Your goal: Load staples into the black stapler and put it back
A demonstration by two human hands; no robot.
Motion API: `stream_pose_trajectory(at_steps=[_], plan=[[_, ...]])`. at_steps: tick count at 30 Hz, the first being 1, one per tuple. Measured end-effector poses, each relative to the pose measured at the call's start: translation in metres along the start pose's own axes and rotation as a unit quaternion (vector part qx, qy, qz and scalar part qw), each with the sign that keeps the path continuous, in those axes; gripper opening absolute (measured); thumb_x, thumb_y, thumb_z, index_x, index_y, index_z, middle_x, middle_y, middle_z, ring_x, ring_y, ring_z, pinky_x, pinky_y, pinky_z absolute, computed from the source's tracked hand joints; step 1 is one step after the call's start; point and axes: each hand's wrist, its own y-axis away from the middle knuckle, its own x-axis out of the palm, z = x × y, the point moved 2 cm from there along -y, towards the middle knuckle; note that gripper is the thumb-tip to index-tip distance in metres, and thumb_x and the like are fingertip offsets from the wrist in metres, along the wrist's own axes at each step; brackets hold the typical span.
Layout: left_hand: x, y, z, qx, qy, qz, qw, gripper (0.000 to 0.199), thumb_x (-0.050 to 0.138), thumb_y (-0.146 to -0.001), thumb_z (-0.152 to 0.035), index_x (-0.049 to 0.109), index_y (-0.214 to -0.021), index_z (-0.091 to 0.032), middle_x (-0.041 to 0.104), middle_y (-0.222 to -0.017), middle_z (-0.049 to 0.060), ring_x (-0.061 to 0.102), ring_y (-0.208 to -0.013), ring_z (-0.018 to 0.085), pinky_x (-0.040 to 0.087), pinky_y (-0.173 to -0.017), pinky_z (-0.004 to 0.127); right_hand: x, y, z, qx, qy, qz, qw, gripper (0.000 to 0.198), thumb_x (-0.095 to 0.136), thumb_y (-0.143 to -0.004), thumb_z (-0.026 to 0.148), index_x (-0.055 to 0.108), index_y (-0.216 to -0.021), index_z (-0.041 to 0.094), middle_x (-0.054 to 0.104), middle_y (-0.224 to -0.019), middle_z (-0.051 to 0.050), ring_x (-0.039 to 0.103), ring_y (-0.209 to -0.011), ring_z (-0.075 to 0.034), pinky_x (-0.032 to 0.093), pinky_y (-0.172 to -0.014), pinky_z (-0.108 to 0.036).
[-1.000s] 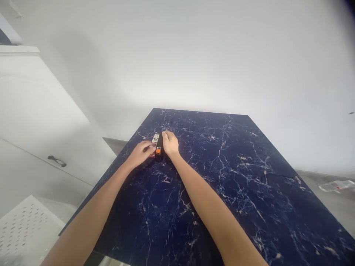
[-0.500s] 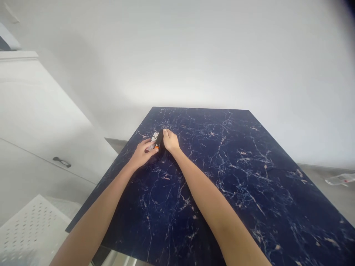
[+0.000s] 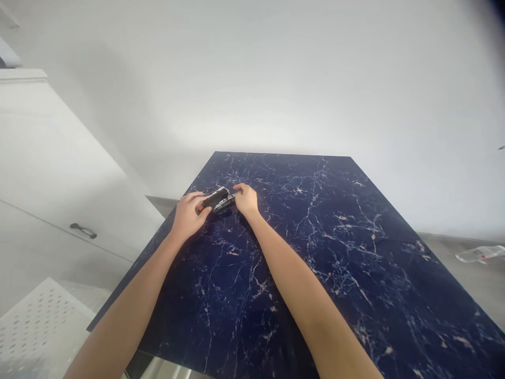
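A black stapler [image 3: 215, 198] with an orange patch at its near-left end is held low over the dark blue marbled tabletop [image 3: 307, 221]. Its upper arm stands apart from the shiny metal lower part. My left hand [image 3: 188, 215] is closed round the orange end, thumb on the near side. At the far end, my right hand [image 3: 246, 200] pinches the tip of the metal part with bent fingers. A whitish piece shows behind the black arm, partly hidden; I cannot tell what it is.
A white wall [image 3: 276, 79] rises behind the table. White cabinets with a dark handle [image 3: 83, 230] stand at left, above a perforated white stool or panel [image 3: 37, 316]. A clear plastic bottle [image 3: 479, 254] lies beyond the table's right edge.
The stapler has turned from pointing away to lying slantwise, and its metal part now shows apart from the black arm. My left hand has shifted left with the orange end.
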Motion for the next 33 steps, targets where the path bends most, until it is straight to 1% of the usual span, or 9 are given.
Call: stream_pose_trajectory(at_steps=[4,7,11,14,17,22,26,30,33], plan=[[0.002,-0.001,0.014,-0.014,0.002,-0.001,1.000,0.030,0.060,-0.092,-0.033,0.069,-0.118,-0.022,0.068,-0.129,0.009,0.060,-0.122,0.031,0.042,-0.112,0.048,0.003,0.007,0.010,-0.069,0.049,0.048,0.995,0.034,0.044,-0.087,0.008,0.073,-0.099,0.023,0.074,-0.111,-0.006,0.065,-0.106,-0.024,0.048,-0.096,-0.034],[0.003,0.000,0.020,-0.019,-0.007,0.006,1.000,0.033,0.057,-0.094,-0.032,0.067,-0.125,-0.023,0.068,-0.130,0.009,0.060,-0.121,0.031,0.043,-0.110,0.049,0.003,0.013,0.016,-0.110,0.086,0.072,0.988,0.026,0.047,-0.092,0.017,0.072,-0.098,0.022,0.073,-0.102,-0.008,0.063,-0.102,-0.026,0.047,-0.093,-0.036],[0.002,0.000,0.025,-0.023,-0.005,0.010,1.000,0.037,0.052,-0.097,-0.031,0.065,-0.131,-0.024,0.071,-0.126,0.008,0.063,-0.115,0.031,0.046,-0.107,0.048,-0.001,0.017,0.019,-0.137,0.117,0.079,0.980,0.027,0.044,-0.094,0.019,0.069,-0.105,0.020,0.070,-0.109,-0.009,0.062,-0.100,-0.025,0.046,-0.090,-0.035],[0.000,0.000,0.026,-0.023,0.009,0.012,1.000,0.038,0.051,-0.098,-0.032,0.066,-0.131,-0.023,0.072,-0.124,0.008,0.064,-0.114,0.030,0.047,-0.106,0.047,-0.004,0.017,0.019,-0.162,0.124,0.103,0.973,0.028,0.042,-0.096,0.018,0.070,-0.100,0.022,0.070,-0.108,-0.006,0.062,-0.098,-0.022,0.046,-0.086,-0.030],[-0.001,0.000,0.026,-0.025,0.021,0.010,0.999,0.038,0.051,-0.098,-0.033,0.065,-0.132,-0.023,0.071,-0.125,0.009,0.063,-0.115,0.030,0.047,-0.106,0.046,-0.005,0.017,0.019,-0.179,0.132,0.120,0.968,0.028,0.043,-0.097,0.019,0.070,-0.096,0.021,0.071,-0.107,-0.005,0.062,-0.100,-0.021,0.045,-0.088,-0.029],[0.000,0.001,0.031,-0.029,0.044,0.022,0.998,0.039,0.051,-0.099,-0.037,0.064,-0.133,-0.023,0.069,-0.128,0.009,0.062,-0.119,0.030,0.046,-0.109,0.047,-0.008,0.018,0.015,-0.167,0.142,0.108,0.970,0.028,0.042,-0.098,0.021,0.070,-0.095,0.020,0.073,-0.102,-0.008,0.061,-0.097,-0.024,0.044,-0.090,-0.034],[0.002,0.002,0.034,-0.031,0.051,0.020,0.998,0.039,0.051,-0.100,-0.038,0.064,-0.133,-0.023,0.069,-0.129,0.009,0.061,-0.121,0.029,0.045,-0.110,0.046,-0.009,0.018,0.013,-0.151,0.125,0.089,0.976,0.022,0.046,-0.098,0.030,0.067,-0.097,0.022,0.073,-0.095,-0.006,0.063,-0.092,-0.025,0.045,-0.085,-0.033],[0.001,0.001,0.033,-0.040,0.049,0.011,0.998,0.035,0.056,-0.097,-0.037,0.066,-0.128,-0.024,0.070,-0.126,0.008,0.062,-0.118,0.030,0.046,-0.107,0.047,-0.009,0.013,0.009,-0.106,0.096,0.060,0.988,0.021,0.047,-0.100,0.033,0.063,-0.107,0.021,0.073,-0.089,-0.005,0.067,-0.082,-0.024,0.047,-0.078,-0.032],[0.001,0.001,0.030,-0.055,0.058,0.012,0.997,0.031,0.062,-0.092,-0.037,0.069,-0.120,-0.024,0.071,-0.122,0.008,0.064,-0.114,0.030,0.048,-0.104,0.047,-0.011,0.009,0.003,-0.064,0.072,0.033,0.995,0.027,0.043,-0.102,0.025,0.057,-0.124,0.021,0.075,-0.094,-0.005,0.070,-0.088,-0.023,0.048,-0.082,-0.031]])
